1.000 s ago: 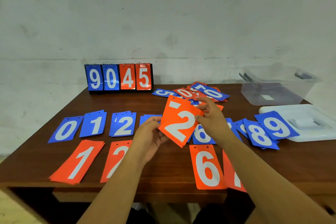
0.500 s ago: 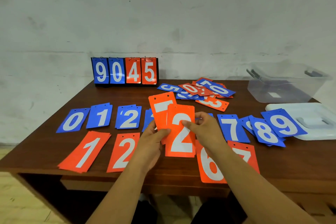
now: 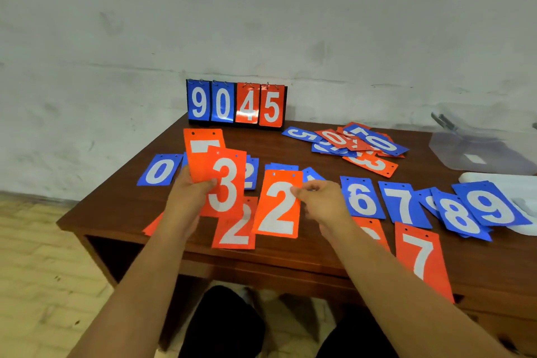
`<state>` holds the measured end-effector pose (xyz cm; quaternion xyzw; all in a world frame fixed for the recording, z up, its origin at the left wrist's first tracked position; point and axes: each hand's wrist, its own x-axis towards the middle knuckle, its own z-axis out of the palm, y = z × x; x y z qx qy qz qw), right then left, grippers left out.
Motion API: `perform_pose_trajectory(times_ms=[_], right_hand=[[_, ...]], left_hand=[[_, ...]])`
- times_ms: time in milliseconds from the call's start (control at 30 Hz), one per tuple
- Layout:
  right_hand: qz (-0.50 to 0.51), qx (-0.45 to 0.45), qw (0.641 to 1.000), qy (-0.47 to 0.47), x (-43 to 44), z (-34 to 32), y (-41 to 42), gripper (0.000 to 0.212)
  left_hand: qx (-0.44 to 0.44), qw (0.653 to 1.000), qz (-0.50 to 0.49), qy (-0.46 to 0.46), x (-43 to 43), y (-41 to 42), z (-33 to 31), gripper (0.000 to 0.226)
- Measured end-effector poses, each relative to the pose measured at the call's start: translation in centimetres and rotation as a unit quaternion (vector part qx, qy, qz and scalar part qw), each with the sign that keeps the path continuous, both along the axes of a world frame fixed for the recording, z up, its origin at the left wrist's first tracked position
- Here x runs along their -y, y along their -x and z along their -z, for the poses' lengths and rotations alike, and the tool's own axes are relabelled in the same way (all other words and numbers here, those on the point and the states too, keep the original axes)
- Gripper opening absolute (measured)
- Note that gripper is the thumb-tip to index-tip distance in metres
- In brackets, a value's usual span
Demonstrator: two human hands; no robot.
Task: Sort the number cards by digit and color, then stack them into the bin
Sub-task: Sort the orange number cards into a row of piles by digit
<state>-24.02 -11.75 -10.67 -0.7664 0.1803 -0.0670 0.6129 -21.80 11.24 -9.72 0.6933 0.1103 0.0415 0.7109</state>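
Observation:
My left hand [image 3: 186, 200] grips a small fan of orange cards above the table, an orange 3 [image 3: 225, 183] in front and another orange card [image 3: 203, 145] behind it. My right hand [image 3: 322, 200] pinches a single orange 2 card [image 3: 277, 206] by its right edge, held just above an orange 2 [image 3: 235, 229] lying on the table. Blue cards 0 [image 3: 159, 170], 6 [image 3: 361, 197], 7 [image 3: 404, 203], 8 [image 3: 459, 215] and 9 [image 3: 491, 205] lie in a row. An orange 7 [image 3: 421, 259] lies at the front right. The clear bin [image 3: 479, 151] stands at the back right.
An unsorted heap of blue and orange cards [image 3: 357, 144] lies at the back centre. A flip scoreboard [image 3: 236, 104] showing 9045 stands against the wall. The bin's white lid [image 3: 499, 183] lies at the right edge. The wooden table's front edge [image 3: 261, 264] runs below my hands.
My right hand has drawn the orange 2 off the held stack and moved it right and down, uncovering an orange 3 in my left hand. The view has shifted left.

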Motion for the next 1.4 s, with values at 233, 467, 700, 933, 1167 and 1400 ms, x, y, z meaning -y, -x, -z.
perform_pose_trajectory(times_ms=[233,467,700,933,1167,1400], right_hand=[[-0.032,-0.028,0.996,0.082,-6.9,1.9,-1.7,0.019],[-0.046,-0.034,0.923,0.381,-9.0,4.1,-1.6,0.030],[-0.040,0.003,0.998,-0.039,-7.8,-0.7,1.8,0.038],[0.017,0.015,0.999,-0.029,-4.1,0.4,5.0,0.023],[0.083,-0.055,0.975,0.201,-0.7,2.4,5.3,0.046],[0.037,-0.087,0.937,0.335,-3.8,3.5,3.2,0.043]], left_hand=[[-0.003,1.000,0.001,-0.005,-3.5,1.2,-0.1,0.050],[-0.030,0.999,0.044,0.014,-3.7,2.7,1.1,0.046],[-0.034,0.995,0.080,0.046,-1.5,3.9,2.3,0.050],[-0.045,0.992,0.111,0.025,2.6,5.3,2.7,0.046],[-0.088,0.992,0.057,0.066,0.2,4.5,2.1,0.044],[-0.096,0.990,0.070,0.072,0.3,5.6,2.3,0.032]])
